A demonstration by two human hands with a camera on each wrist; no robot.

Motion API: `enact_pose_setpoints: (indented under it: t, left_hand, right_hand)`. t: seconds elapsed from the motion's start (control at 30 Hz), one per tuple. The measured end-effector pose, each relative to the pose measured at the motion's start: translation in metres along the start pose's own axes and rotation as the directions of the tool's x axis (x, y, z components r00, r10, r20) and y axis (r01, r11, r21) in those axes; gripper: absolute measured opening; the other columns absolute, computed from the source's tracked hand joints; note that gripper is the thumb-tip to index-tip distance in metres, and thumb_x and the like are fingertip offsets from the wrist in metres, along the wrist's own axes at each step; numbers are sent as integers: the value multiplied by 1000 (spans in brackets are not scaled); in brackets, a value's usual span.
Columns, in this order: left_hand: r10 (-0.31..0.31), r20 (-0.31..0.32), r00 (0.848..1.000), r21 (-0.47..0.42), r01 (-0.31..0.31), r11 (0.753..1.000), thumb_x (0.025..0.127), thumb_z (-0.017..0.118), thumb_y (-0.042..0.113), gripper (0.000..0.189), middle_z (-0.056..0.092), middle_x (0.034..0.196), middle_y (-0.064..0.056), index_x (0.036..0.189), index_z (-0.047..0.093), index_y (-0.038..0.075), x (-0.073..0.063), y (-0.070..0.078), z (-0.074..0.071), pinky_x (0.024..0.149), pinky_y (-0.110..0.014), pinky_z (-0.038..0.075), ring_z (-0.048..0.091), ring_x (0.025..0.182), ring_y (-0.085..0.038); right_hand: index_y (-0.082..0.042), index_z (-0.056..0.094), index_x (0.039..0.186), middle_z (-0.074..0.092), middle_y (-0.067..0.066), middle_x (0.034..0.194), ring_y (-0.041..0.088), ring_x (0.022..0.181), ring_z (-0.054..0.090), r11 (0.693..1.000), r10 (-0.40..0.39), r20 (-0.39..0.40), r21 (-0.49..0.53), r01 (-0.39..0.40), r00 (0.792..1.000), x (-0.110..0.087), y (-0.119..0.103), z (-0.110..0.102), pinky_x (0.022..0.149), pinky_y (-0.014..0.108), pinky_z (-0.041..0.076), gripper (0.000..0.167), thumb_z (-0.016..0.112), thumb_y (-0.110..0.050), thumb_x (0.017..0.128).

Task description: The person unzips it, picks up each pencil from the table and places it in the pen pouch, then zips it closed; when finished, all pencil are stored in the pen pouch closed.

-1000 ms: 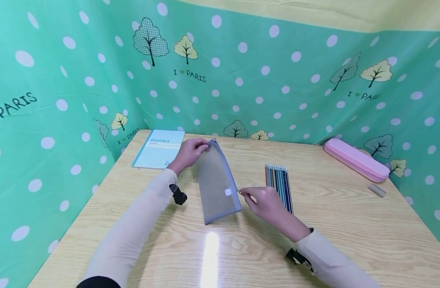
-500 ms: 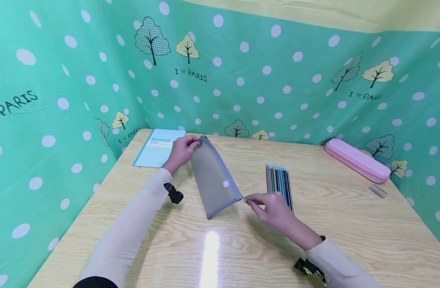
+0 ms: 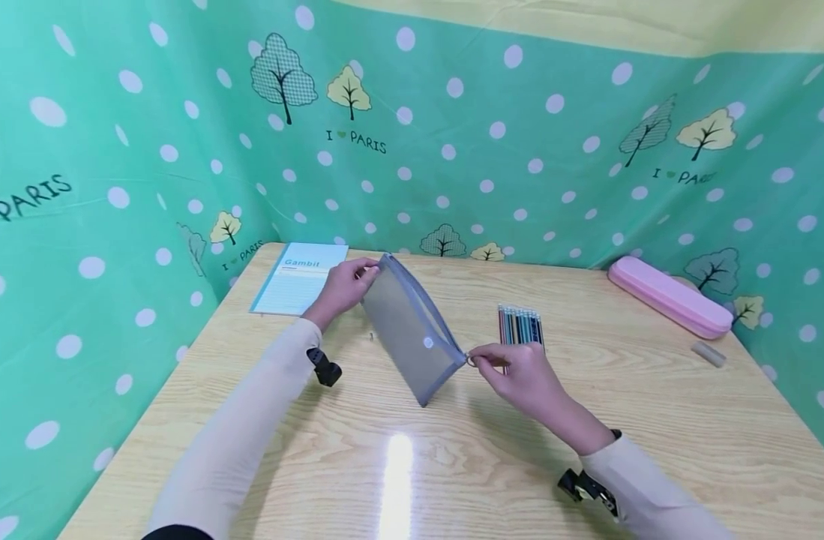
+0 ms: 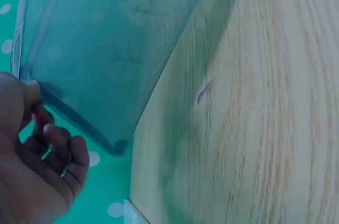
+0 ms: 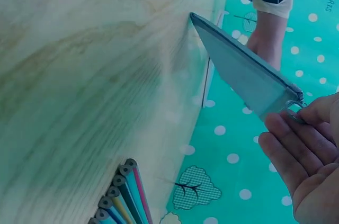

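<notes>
A grey see-through mesh zip pouch (image 3: 408, 330) hangs tilted over the table between my hands. My left hand (image 3: 343, 288) pinches its upper left corner between thumb and finger; the left wrist view shows the mesh (image 4: 122, 38) stretching away from that hand (image 4: 39, 155). At the pouch's lower right corner, my right hand (image 3: 522, 379) pinches a metal ring (image 3: 471, 361) on the zip's end. In the right wrist view the ring (image 5: 294, 112) sits between thumb and fingers. The pouch's top edges stand apart along the zip. A round white label (image 3: 428, 343) marks its front.
Several pencils (image 3: 519, 322) lie side by side behind my right hand. A light blue notebook (image 3: 297, 289) lies at the back left. A pink pencil case (image 3: 668, 296) and a small grey bar (image 3: 708, 355) are at the right. A patterned green cloth (image 3: 486, 150) hangs behind the table.
My right hand has slid the ring along the zip to the pouch's near right corner, then moved slightly up and right. The top edges have parted. My left hand has shifted a little left.
</notes>
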State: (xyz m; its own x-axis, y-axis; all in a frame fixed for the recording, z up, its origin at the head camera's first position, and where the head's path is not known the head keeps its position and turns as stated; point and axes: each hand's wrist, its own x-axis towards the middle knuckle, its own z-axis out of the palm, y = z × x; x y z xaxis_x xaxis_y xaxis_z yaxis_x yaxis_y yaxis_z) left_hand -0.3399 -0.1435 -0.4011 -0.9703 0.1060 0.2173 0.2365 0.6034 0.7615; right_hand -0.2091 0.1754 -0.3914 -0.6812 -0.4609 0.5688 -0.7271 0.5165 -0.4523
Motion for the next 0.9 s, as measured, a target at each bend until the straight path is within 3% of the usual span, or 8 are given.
enact_pose_setpoints:
  t: [0.1,0.2,0.3,0.4,0.57,0.7,0.8,0.9]
  left_hand:
    - [-30,52,998,-59,34,998,110,47,28,38,62,88,-11,130,66,2,-2,6,1,64,-31,53,58,74,-21]
    - [-68,87,994,-109,78,991,110,42,43,48,60,88,-11,128,64,4,-4,13,3,68,-35,59,62,80,-24]
    - [-113,137,984,-156,134,979,106,45,54,59,61,98,-14,136,56,5,-7,23,6,73,-43,64,64,89,-30]
    - [-146,186,972,-209,185,960,101,56,51,68,59,114,-18,149,44,5,-11,32,8,77,-48,65,64,96,-33]
    - [-182,228,957,-336,253,907,97,65,28,72,49,134,-25,157,33,2,-16,38,17,78,-39,66,62,110,-38]
    - [-231,264,937,-422,327,846,97,63,14,78,42,148,-28,161,22,-1,-25,40,26,83,-36,65,59,123,-46]
    - [-282,290,914,-459,392,797,98,60,9,73,43,152,-28,160,23,-4,-35,44,29,86,-38,64,59,126,-46]
    - [-305,339,890,-465,440,768,99,57,9,64,50,145,-30,155,31,-8,-48,51,30,89,-40,64,60,124,-44]
  right_hand:
    - [2,80,90,79,12,85,23,75,78,1000,7,-5,3,-7,1000,1,0,-1,64,22,63,12,74,10,84]
    - [2,80,91,79,12,85,24,76,78,1000,5,-16,3,-5,1000,3,0,-1,64,26,64,13,74,11,84]
    - [1,80,91,79,10,84,21,75,78,1000,0,-30,-18,0,1000,4,-2,-1,63,28,64,15,74,11,83]
    - [0,81,91,79,9,83,19,73,78,999,-19,-50,-33,17,999,6,-5,-1,57,22,61,16,74,11,83]
    - [0,81,91,79,10,83,20,73,78,996,-88,-78,-36,85,993,8,-7,2,59,17,60,17,75,13,80]
    - [1,80,91,79,10,84,20,71,77,993,-117,-76,-40,114,990,8,-8,6,56,16,58,18,75,13,80]
    - [0,81,92,79,11,84,19,69,77,992,-119,-72,-56,115,990,9,-7,8,51,16,55,17,74,12,81]
    - [0,81,91,79,11,83,20,69,77,991,-126,-75,-52,123,989,10,-7,9,48,14,52,18,73,13,80]
